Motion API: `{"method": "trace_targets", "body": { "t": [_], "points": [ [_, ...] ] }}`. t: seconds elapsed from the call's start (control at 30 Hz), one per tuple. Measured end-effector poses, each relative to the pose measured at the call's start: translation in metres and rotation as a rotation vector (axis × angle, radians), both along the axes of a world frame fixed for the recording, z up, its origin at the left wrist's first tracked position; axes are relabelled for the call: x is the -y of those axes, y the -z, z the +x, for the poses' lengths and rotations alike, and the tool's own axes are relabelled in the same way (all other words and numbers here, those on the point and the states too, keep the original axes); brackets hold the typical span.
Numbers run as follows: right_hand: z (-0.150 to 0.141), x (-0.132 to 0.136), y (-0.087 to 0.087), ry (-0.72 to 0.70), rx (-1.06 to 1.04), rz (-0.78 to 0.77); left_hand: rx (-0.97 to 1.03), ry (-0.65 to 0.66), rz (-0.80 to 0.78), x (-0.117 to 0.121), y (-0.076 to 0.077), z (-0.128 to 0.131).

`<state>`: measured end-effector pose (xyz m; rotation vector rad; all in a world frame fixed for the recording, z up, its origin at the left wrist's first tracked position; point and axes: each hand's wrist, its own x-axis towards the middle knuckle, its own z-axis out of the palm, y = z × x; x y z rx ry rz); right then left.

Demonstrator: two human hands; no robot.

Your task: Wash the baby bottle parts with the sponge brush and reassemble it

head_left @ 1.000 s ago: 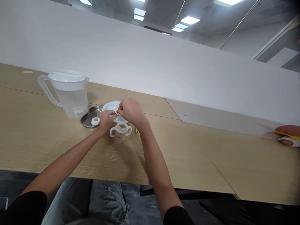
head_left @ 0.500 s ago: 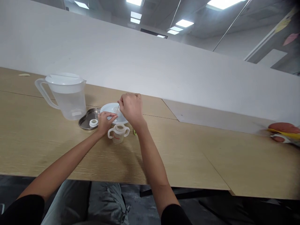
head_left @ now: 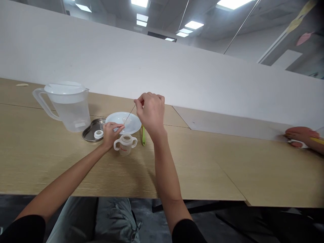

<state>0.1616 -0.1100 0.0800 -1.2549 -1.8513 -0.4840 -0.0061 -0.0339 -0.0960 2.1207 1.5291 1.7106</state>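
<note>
My right hand point(head_left: 152, 111) is raised, its thumb and fingers pinched on the upper end of a thin wire-like rod point(head_left: 130, 114). The rod slants down to the left, to the fingertips of my left hand point(head_left: 111, 133). Those fingers are closed on something too small to make out. Under the rod lies a shallow white dish point(head_left: 113, 116) with a small clear piece point(head_left: 125, 119) in it. A two-handled baby bottle point(head_left: 125, 149) stands upright and uncapped in front of the dish. Right of it lies a green handle point(head_left: 143, 136).
On the left stands a lidded clear pitcher point(head_left: 76, 113) with its handle to the left. A metal kidney tray point(head_left: 88, 135) beside it holds a white ring cap point(head_left: 98, 134) and a clear piece. Something blurred and reddish point(head_left: 298, 131) is at the far right.
My right hand has moved up and to the right, and more of the thin rod shows between my hands. My left hand stays over the dish's near edge. The green handle is now uncovered.
</note>
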Motion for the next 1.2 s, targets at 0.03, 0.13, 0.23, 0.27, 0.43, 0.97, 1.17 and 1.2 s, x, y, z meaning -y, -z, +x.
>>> {"method": "trace_targets", "body": {
  "t": [0.03, 0.13, 0.23, 0.27, 0.43, 0.97, 1.17, 1.2],
  "points": [
    [0.002, -0.001, 0.000, 0.002, -0.015, 0.002, 0.001, -0.005, 0.000, 0.000, 0.000, 0.000],
    [0.006, -0.004, 0.000, 0.010, -0.050, 0.002, 0.010, -0.017, 0.002, -0.001, 0.001, -0.001],
    [0.009, -0.003, -0.001, 0.014, -0.079, 0.008, 0.016, -0.020, 0.002, 0.000, 0.000, -0.001],
    [0.009, -0.003, -0.002, 0.018, -0.090, 0.005, 0.014, -0.018, 0.003, 0.000, 0.000, -0.001],
    [0.010, -0.001, -0.004, 0.017, -0.154, 0.000, 0.000, -0.020, 0.000, 0.003, -0.001, 0.000],
    [0.034, 0.006, -0.011, 0.118, -0.375, 0.181, -0.032, -0.033, -0.045, 0.009, -0.001, -0.001],
    [0.024, -0.033, 0.007, 0.199, -0.288, -0.091, -0.056, -0.072, -0.120, 0.008, -0.006, -0.005],
    [0.020, -0.038, 0.011, 0.211, -0.265, -0.153, -0.071, -0.069, -0.133, 0.008, -0.006, -0.005]
  ]
}}
